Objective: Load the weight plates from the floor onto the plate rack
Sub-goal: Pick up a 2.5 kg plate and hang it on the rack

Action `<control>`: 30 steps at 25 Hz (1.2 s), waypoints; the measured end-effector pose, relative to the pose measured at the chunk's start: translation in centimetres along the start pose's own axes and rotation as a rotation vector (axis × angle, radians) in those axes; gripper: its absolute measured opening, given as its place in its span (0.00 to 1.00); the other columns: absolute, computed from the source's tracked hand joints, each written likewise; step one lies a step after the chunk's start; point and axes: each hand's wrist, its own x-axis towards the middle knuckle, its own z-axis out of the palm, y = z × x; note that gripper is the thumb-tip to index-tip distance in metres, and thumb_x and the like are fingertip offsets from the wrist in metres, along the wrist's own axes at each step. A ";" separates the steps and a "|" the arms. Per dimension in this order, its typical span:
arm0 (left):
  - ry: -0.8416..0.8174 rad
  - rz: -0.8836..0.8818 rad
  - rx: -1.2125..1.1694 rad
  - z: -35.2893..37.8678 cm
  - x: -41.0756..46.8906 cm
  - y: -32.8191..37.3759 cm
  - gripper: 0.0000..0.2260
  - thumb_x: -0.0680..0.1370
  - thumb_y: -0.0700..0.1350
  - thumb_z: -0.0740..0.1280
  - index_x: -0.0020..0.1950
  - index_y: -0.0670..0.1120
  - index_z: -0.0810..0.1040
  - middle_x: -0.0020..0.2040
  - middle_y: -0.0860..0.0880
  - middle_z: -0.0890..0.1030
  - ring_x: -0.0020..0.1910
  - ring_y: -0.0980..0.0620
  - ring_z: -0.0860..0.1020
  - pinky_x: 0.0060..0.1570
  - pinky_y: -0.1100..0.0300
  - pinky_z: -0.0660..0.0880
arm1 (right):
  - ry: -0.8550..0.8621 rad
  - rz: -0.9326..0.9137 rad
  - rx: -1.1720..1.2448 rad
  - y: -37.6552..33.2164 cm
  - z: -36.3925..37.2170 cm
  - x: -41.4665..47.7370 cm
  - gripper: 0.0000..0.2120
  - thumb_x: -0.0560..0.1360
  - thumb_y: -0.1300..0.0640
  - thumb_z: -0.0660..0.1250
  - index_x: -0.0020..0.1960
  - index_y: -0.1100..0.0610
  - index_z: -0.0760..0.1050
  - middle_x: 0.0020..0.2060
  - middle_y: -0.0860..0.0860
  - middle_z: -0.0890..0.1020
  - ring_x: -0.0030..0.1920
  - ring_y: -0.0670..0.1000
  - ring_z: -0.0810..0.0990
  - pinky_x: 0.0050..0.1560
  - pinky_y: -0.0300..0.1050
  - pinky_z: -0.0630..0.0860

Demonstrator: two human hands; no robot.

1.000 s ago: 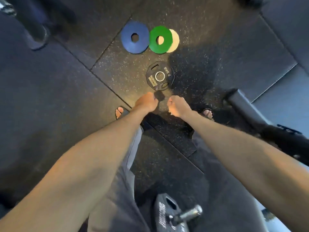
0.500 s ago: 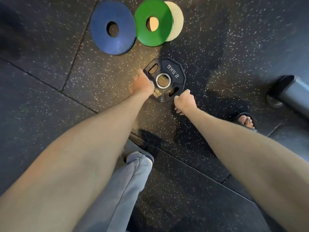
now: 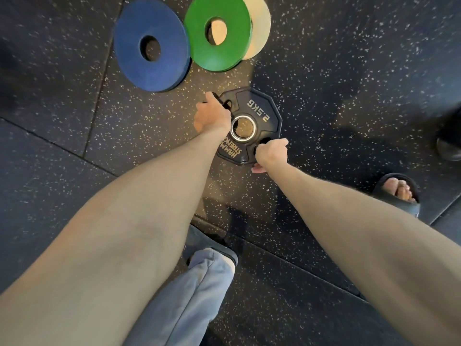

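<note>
With my left hand [image 3: 212, 116] and right hand [image 3: 270, 154] fingers hooked through the black plate [image 3: 259, 113] slots, I'd lift it level off the floor [image 3: 349, 71]

Black many-sided rubber weight plate [image 3: 259, 113] with gold lettering and silver metal centre ring [image 3: 243, 128], solid blue round plate [image 3: 152, 44], solid green round plate [image 3: 218, 32], cream round plate [image 3: 260, 28], dark rubber floor [image 3: 349, 71] with pale speckles, grey-blue trouser leg [image 3: 184, 300], black sandal [image 3: 399, 198]

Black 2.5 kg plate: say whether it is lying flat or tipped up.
Cannot tell for certain. The black 2.5 kg plate faces up on the floor, both hands gripping opposite edges: left hand, right hand.
</note>
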 end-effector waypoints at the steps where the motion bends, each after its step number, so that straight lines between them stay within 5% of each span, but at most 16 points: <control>1: 0.023 0.032 0.023 0.2 0.3 -0.2 0.16 0.83 0.42 0.58 0.70 0.44 0.65 0.65 0.38 0.74 0.60 0.39 0.75 0.49 0.50 0.69 | 0.015 -0.029 -0.014 0.1 0.2 -0.1 0.19 0.80 0.61 0.58 0.69 0.64 0.58 0.56 0.58 0.72 0.49 0.63 0.82 0.29 0.49 0.82; 3: 0.053 0.084 0.044 0.5 0.5 -0.9 0.12 0.82 0.38 0.56 0.66 0.43 0.67 0.60 0.38 0.77 0.53 0.40 0.75 0.45 0.51 0.67 | 0.046 -0.149 -0.130 0.7 0.4 -0.3 0.19 0.79 0.60 0.59 0.67 0.68 0.62 0.60 0.61 0.73 0.53 0.62 0.81 0.45 0.53 0.83; 5: 0.074 0.081 0.069 0.4 -0.7 -1.2 0.12 0.82 0.35 0.55 0.64 0.42 0.68 0.59 0.38 0.78 0.54 0.40 0.76 0.46 0.50 0.67 | 0.094 -0.247 -0.224 1.1 -0.5 -1.0 0.19 0.79 0.60 0.59 0.66 0.69 0.62 0.60 0.64 0.74 0.55 0.62 0.80 0.52 0.56 0.81; 9: 0.080 0.037 0.065 -2.7 -5.8 -0.7 0.15 0.81 0.34 0.56 0.68 0.40 0.68 0.62 0.39 0.78 0.61 0.40 0.76 0.54 0.48 0.73 | 0.161 -0.262 -0.209 0.9 -4.5 -5.8 0.18 0.80 0.58 0.58 0.66 0.64 0.60 0.54 0.61 0.80 0.53 0.62 0.82 0.51 0.55 0.81; 13: 0.064 -0.035 -0.070 -10.3 -12.8 2.5 0.16 0.82 0.33 0.54 0.69 0.39 0.67 0.67 0.39 0.75 0.65 0.39 0.73 0.60 0.47 0.70 | 0.252 -0.407 -0.298 -0.7 -11.9 -14.6 0.18 0.82 0.58 0.55 0.70 0.64 0.61 0.50 0.58 0.79 0.52 0.58 0.79 0.45 0.48 0.68; 16: 0.043 -0.062 -0.172 -17.3 -19.7 5.4 0.19 0.82 0.35 0.58 0.73 0.38 0.63 0.72 0.39 0.70 0.70 0.39 0.70 0.65 0.48 0.68 | 0.310 -0.559 -0.317 -2.7 -18.5 -21.9 0.15 0.82 0.59 0.55 0.67 0.63 0.62 0.53 0.62 0.81 0.54 0.62 0.81 0.45 0.51 0.70; 19: 0.037 0.009 -0.143 -24.6 -27.2 8.7 0.23 0.80 0.37 0.66 0.73 0.34 0.64 0.70 0.37 0.72 0.69 0.38 0.71 0.63 0.50 0.71 | 0.363 -0.647 -0.230 -4.2 -24.8 -29.2 0.16 0.82 0.59 0.56 0.68 0.64 0.61 0.55 0.63 0.81 0.56 0.64 0.80 0.52 0.54 0.75; 30: 0.182 0.325 -0.225 -47.2 -55.1 22.3 0.20 0.79 0.40 0.67 0.68 0.35 0.71 0.68 0.37 0.74 0.68 0.38 0.73 0.63 0.49 0.72 | 0.716 -0.792 -0.039 -3.5 -49.8 -56.3 0.22 0.82 0.57 0.57 0.73 0.64 0.58 0.53 0.62 0.82 0.53 0.64 0.81 0.51 0.57 0.75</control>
